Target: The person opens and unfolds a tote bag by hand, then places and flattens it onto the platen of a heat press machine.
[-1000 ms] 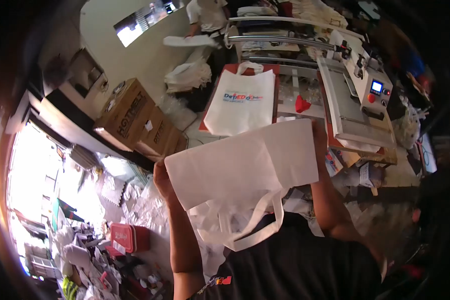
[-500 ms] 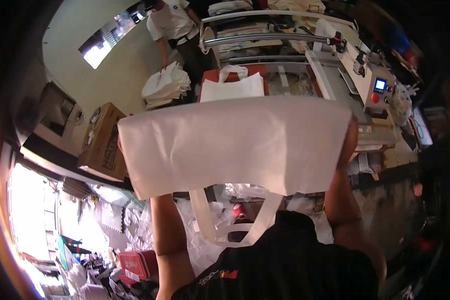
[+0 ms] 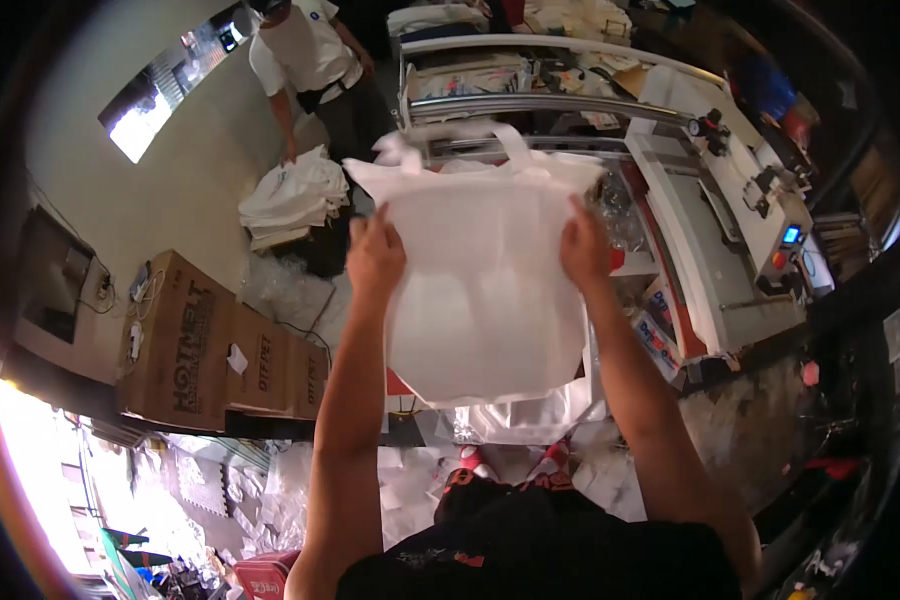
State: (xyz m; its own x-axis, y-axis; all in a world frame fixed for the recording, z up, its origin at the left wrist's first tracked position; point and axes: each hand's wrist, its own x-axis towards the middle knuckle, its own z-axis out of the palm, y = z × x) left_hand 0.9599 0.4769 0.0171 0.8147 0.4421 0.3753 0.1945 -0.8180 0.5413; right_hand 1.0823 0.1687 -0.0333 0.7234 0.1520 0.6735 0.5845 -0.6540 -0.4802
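Observation:
A white tote bag [image 3: 485,290] hangs spread out before me, its two handles [image 3: 515,148] at the far end and slightly blurred. My left hand [image 3: 377,255] is closed on its left edge near the top. On the opposite edge, my right hand [image 3: 585,248] grips the bag at about the same height. The bag's lower edge points toward me, over clear plastic wrap [image 3: 530,418]. Whatever lies directly beneath the bag is mostly hidden by it.
A press machine [image 3: 715,240] with a lit display stands to the right, its metal bar [image 3: 560,106] crossing behind the bag. Cardboard boxes [image 3: 195,340] line the left. Beyond them a person [image 3: 305,60] touches a stack of white bags [image 3: 295,195]. Plastic scraps cover the floor.
The bag has come down from close in front of me and turned, so its handles now point away instead of toward me. Both hands now show at its edges.

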